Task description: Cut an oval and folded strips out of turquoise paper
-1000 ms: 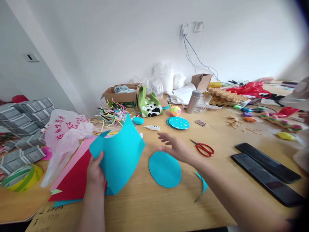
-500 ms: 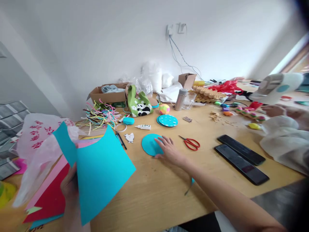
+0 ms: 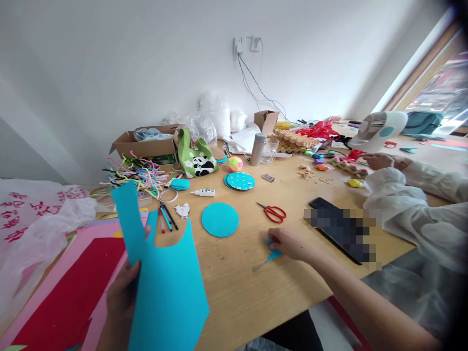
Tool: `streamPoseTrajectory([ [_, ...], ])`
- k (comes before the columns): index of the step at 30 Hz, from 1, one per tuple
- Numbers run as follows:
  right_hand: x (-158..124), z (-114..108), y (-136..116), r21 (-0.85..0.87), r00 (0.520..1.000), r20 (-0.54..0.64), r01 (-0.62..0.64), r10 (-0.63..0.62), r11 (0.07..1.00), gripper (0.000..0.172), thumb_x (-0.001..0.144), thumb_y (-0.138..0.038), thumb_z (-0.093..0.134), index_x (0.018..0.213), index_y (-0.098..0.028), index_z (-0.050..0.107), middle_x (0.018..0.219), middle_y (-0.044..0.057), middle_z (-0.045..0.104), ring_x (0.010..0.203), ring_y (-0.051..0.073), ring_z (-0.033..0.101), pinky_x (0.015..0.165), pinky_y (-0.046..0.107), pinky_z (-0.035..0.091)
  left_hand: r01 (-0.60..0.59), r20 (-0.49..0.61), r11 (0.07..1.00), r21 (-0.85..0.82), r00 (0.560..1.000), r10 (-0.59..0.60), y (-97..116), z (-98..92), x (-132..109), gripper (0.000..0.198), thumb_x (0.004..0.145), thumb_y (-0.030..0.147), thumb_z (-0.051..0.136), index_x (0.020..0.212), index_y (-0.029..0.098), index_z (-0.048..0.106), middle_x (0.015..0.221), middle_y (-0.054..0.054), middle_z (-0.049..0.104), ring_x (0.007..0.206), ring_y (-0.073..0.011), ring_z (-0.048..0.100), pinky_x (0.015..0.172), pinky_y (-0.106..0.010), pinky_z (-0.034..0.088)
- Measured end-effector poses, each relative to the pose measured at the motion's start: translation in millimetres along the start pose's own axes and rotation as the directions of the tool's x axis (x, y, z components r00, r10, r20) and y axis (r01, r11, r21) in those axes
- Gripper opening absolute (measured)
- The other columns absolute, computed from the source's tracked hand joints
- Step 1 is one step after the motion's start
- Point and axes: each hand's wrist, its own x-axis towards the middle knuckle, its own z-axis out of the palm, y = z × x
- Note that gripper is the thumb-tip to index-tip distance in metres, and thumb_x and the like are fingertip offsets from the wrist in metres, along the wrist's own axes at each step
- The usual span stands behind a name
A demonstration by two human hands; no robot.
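My left hand (image 3: 122, 292) grips a large blue paper sheet (image 3: 170, 292) with a curved cut in its top edge, raised at the table's front left. Low over the table on the right, my right hand (image 3: 294, 245) has its fingers closed on a small blue paper scrap (image 3: 274, 255), partly hidden by them. Between the two hands a blue paper circle (image 3: 220, 220) lies flat. Red-handled scissors (image 3: 275, 214) rest just beyond my right hand. Behind the circle are stacked blue discs (image 3: 241, 181), the top one marked with white patches.
Pink and red paper sheets (image 3: 73, 287) lie at the left. Pens (image 3: 168, 218), a glue bottle (image 3: 204, 193) and a panda bag (image 3: 199, 158) stand or lie farther back. Phones (image 3: 334, 226) are at the right, near another person's sleeve (image 3: 391, 195). A fan (image 3: 380, 129) stands behind.
My right hand has left the blue circle, moved right and nearer, and closed on the blue scrap. My left hand still holds the blue sheet. The view has turned right.
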Motion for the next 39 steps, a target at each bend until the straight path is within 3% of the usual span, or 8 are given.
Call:
streamPoseTrajectory([
  [11,73,-27,35,-0.194,0.96,-0.236,-0.198,0.15,0.961,0.024,0.093,-0.027,0.048,0.093,-0.011,0.066,0.1,0.019,0.067,0.089,0.025,0.065,0.07,0.03,0.043,0.233,0.033,0.915,0.329,0.966,-0.258,-21,6.7,21,0.07,0.067,0.036,0.081,0.131,0.021,0.056,0.107,-0.01,0.074,0.1,-0.0321,0.069,0.087,-0.044,0.056],
  [18,100,-16,0,-0.189,0.928,-0.368,-0.016,-0.056,0.982,0.024,0.094,-0.025,0.045,0.096,-0.012,0.065,0.098,0.02,0.065,0.093,0.028,0.063,0.076,0.035,0.046,-0.012,0.161,0.74,0.673,0.978,-0.13,-44,-10.2,50,0.054,0.071,0.053,0.072,0.108,0.014,0.069,0.109,-0.011,0.073,0.104,-0.0331,0.066,0.089,-0.044,0.052],
  [23,64,2,-46,-0.114,0.852,-0.424,0.287,-0.308,0.951,0.027,0.098,-0.034,0.041,0.108,-0.02,0.061,0.104,0.01,0.064,0.094,0.02,0.063,0.081,0.033,0.05,-0.042,0.096,0.676,0.735,0.994,-0.043,-49,-20.6,59,0.059,0.07,0.057,0.07,0.113,0.016,0.067,0.115,-0.011,0.071,0.106,-0.0338,0.065,0.083,-0.043,0.055],
  [26,23,18,-68,-0.007,0.675,-0.438,0.658,-0.594,0.753,0.023,0.096,-0.032,0.047,0.111,-0.021,0.061,0.106,0.01,0.064,0.099,0.022,0.061,0.082,0.035,0.052,-0.09,0.169,0.728,0.68,0.985,-0.037,-50,-16.5,59,0.066,0.067,0.055,0.073,0.122,0.02,0.063,0.121,-0.009,0.069,0.118,-0.0323,0.059,0.092,-0.043,0.052],
  [31,-28,45,-77,0.003,0.611,-0.367,0.755,-0.702,0.656,0.022,0.092,-0.032,0.057,0.109,-0.02,0.063,0.103,0.01,0.064,0.101,0.023,0.059,0.086,0.04,0.053,-0.093,0.256,0.71,0.698,0.959,-0.125,-56,-14.9,61,0.075,0.067,0.061,0.071,0.124,0.014,0.06,0.12,-0.012,0.069,0.114,-0.0328,0.061,0.094,-0.046,0.05],
  [33,-38,55,-73,-0.02,0.604,-0.351,0.759,-0.716,0.651,0.023,0.092,-0.033,0.057,0.109,-0.02,0.064,0.105,0.01,0.064,0.103,0.024,0.058,0.088,0.042,0.053,-0.181,0.271,0.572,0.8,0.96,-0.076,-56,-15.0,59,0.069,0.072,0.057,0.068,0.124,0.013,0.059,0.122,-0.014,0.067,0.115,-0.0327,0.06,0.094,-0.046,0.049],
  [36,-44,67,-65,-0.062,0.591,-0.359,0.757,-0.722,0.651,0.024,0.093,-0.031,0.055,0.113,-0.019,0.064,0.109,0.011,0.064,0.109,0.025,0.057,0.092,0.044,0.051,-0.204,0.194,0.143,0.969,0.978,0.077,-46,-8.7,47,0.065,0.078,0.042,0.067,0.133,0.01,0.05,0.117,-0.019,0.067,0.11,-0.0345,0.062,0.092,-0.048,0.049],
  [39,-47,71,-60,-0.083,0.585,-0.387,0.748,-0.713,0.659,0.027,0.094,-0.031,0.054,0.116,-0.019,0.064,0.111,0.012,0.065,0.111,0.025,0.057,0.093,0.044,0.052,-0.199,0.281,-0.249,0.948,0.892,0.354,-31,4.4,22,0.069,0.084,0.037,0.063,0.142,0.008,0.037,0.122,-0.023,0.061,0.117,-0.0369,0.056,0.094,-0.052,0.046],
])
